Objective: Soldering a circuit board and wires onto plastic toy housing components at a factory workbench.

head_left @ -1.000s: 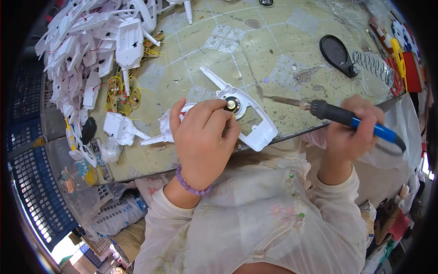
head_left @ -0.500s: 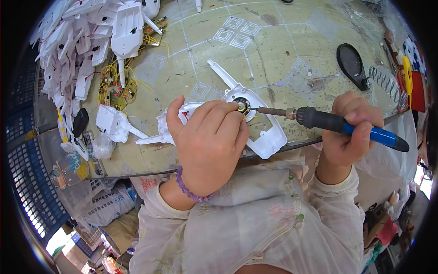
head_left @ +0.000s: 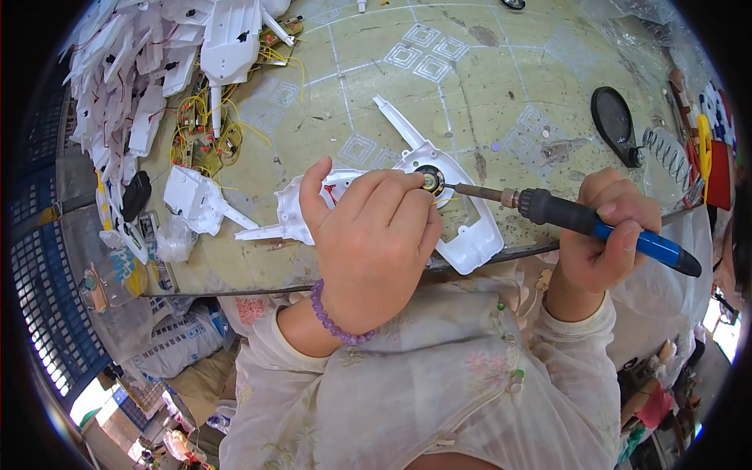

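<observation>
My right hand (head_left: 611, 235) grips a blue-and-black soldering iron (head_left: 558, 211). The iron's tip meets the edge of a small round black speaker (head_left: 430, 180) set in a white plastic housing half (head_left: 478, 240) with a long narrow handle. Palm down, my left hand (head_left: 374, 239) has its fingers bent together, their tips at the speaker's left side; what they pinch is hidden. A thin yellow wire shows just right of these fingers. Partly beneath the left hand lies another white housing half (head_left: 294, 211) with a short red wire.
White housings (head_left: 141, 94) are heaped at the far left, beside circuit boards with yellow wires (head_left: 205, 141). A separate white housing piece (head_left: 192, 200) lies left of my hands. On the right are a black oval part (head_left: 613, 117), a coiled spring stand (head_left: 666, 160) and a yellow-handled tool (head_left: 704, 149).
The whole view has shifted slightly, so the table's things sit a little further right. Both hands keep their hold, and the iron's tip stays at the speaker's edge.
</observation>
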A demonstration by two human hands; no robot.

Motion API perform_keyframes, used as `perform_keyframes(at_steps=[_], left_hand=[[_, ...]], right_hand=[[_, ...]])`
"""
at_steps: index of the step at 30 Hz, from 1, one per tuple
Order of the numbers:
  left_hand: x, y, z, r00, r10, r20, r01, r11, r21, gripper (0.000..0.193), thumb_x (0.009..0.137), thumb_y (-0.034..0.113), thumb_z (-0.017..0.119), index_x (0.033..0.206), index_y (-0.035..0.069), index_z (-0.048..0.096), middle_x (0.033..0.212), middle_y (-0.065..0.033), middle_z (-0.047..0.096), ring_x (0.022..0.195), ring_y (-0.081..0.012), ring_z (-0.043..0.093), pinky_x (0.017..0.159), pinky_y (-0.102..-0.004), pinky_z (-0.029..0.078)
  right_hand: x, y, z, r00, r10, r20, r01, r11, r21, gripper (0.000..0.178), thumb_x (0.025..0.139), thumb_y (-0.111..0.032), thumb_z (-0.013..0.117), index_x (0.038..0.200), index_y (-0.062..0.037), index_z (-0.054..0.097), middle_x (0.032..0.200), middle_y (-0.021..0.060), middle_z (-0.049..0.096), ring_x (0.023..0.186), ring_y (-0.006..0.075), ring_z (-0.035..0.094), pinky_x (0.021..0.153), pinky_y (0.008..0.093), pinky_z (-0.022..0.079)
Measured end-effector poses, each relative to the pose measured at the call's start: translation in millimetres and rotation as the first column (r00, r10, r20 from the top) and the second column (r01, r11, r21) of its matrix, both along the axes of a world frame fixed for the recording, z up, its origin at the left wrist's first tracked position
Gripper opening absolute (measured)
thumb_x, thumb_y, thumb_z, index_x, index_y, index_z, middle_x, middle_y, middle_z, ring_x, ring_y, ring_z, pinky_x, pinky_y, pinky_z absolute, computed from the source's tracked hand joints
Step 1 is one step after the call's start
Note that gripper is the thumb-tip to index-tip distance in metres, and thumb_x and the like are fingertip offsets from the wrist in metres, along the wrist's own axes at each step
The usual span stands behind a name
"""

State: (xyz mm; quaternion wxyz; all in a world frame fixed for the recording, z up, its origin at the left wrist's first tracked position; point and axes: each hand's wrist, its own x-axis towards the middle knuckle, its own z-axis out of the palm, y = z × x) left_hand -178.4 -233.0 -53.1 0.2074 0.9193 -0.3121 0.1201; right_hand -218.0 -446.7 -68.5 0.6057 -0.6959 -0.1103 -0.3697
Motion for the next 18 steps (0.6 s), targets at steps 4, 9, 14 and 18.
perform_keyframes(at_steps=[4,9,14,18], left_hand=[[0.6,-2.0,2.8,1.000,0.026,-0.012,-0.026,1.000,-0.007,0.010,0.069,0.008,0.071,0.074,0.012,0.063,0.086,0.0029,0.067,0.083,-0.0153,0.063,0.100,-0.0488,0.028],[1.2,-2.6,3.5,0.999,0.027,-0.018,-0.027,1.000,-0.011,0.010,0.069,0.008,0.071,0.073,0.012,0.063,0.085,0.0030,0.067,0.082,-0.0154,0.062,0.100,-0.0490,0.028],[0.9,-3.6,2.4,0.999,0.033,-0.012,-0.034,0.999,-0.013,0.010,0.069,0.008,0.071,0.072,0.012,0.062,0.085,0.0030,0.066,0.081,-0.0156,0.062,0.100,-0.0492,0.028],[0.7,-4.0,2.5,0.999,0.035,-0.013,-0.035,0.999,-0.012,0.010,0.069,0.008,0.071,0.072,0.012,0.062,0.084,0.0031,0.066,0.081,-0.0156,0.063,0.100,-0.0493,0.028]], right_hand=[[-0.2,0.1,-0.7,1.000,0.000,0.004,0.000,1.000,-0.004,0.024,0.094,-0.026,0.043,0.085,-0.0042,0.046,0.065,0.0063,0.042,0.053,0.0143,0.034,0.049,0.0285,0.026],[-0.9,-1.5,0.1,1.000,0.025,0.004,-0.025,1.000,-0.015,0.023,0.094,-0.025,0.043,0.085,-0.0043,0.046,0.066,0.0066,0.043,0.053,0.0143,0.034,0.049,0.0284,0.026],[0.6,-0.6,3.6,1.000,0.015,0.004,-0.015,0.998,-0.053,0.022,0.094,-0.023,0.043,0.084,-0.0040,0.046,0.066,0.0074,0.044,0.052,0.0140,0.034,0.048,0.0280,0.026],[0.4,4.1,7.5,0.999,-0.042,-0.027,0.041,0.998,-0.037,0.021,0.092,-0.021,0.044,0.082,-0.0027,0.046,0.063,0.0075,0.043,0.051,0.0141,0.034,0.048,0.0279,0.026]])
